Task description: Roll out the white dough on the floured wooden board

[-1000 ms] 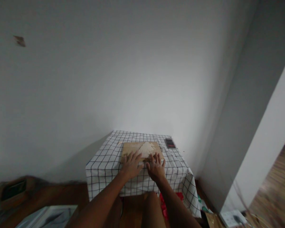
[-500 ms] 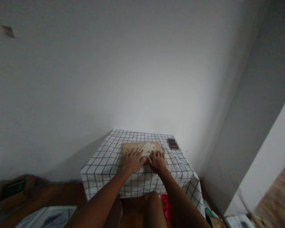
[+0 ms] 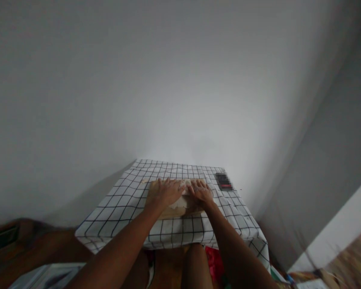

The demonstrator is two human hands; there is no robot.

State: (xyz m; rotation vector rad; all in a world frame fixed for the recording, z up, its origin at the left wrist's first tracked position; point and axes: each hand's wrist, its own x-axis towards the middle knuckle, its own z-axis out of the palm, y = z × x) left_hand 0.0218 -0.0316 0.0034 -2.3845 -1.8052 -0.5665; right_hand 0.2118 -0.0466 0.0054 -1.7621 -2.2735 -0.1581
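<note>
A thin, pale sheet that looks like dough lies on a wooden board near the front of the table. My left hand rests palm down over the board's left half, fingers stretched forward to its far edge. Beside it on the right, my right hand lies palm down too, its fingers extended over the pale sheet. Part of the sheet shows between the hands and below them. Whatever is under the palms is hidden, and I cannot make out a tool there.
A white tablecloth with a black grid covers the table. At its back right lies a dark, pixelated flat object. A small pale scrap sits left of the board. The wall rises behind; something red is below the front edge.
Both hands have slid forward over the board toward its far edge, uncovering the near part of the pale sheet. My view has shifted slightly.
</note>
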